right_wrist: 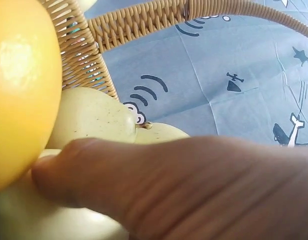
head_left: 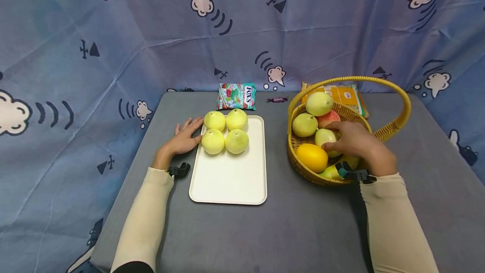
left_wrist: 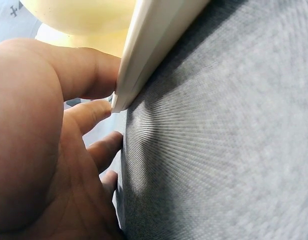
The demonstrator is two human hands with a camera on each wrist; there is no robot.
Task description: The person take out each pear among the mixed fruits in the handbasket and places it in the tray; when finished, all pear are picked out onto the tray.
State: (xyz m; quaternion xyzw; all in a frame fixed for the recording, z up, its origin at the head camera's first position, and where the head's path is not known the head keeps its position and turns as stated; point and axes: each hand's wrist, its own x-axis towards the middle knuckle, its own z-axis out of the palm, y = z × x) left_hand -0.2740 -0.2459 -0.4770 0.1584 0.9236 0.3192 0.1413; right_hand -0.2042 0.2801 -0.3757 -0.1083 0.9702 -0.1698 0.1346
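Note:
In the head view my right hand (head_left: 352, 140) reaches into a yellow wicker basket (head_left: 293, 155). Its thumb and fingers curl round a pale green pear (head_left: 324, 137), whose far side they hide. Close to the thumb lies a yellow-orange, oval fruit (right_wrist: 24, 90); other pears (right_wrist: 91, 117) sit behind. My left hand (head_left: 184, 138) lies with fingers spread at the left edge of a white tray (head_left: 229, 180). Thumb and a fingertip touch the tray's rim (left_wrist: 139, 55) in the left wrist view. Several round, pale green pears (head_left: 236, 141) stand grouped at the tray's far end.
A tall handle (head_left: 407, 106) arches over the basket, which also holds a red fruit (head_left: 329, 118). Behind the tray lie a green candy bag (head_left: 236, 96) and a small purple-wrapped sweet (head_left: 277, 100). An orange packet (head_left: 350, 96) rests behind the basket. Patterned cloth hangs beyond the grey table.

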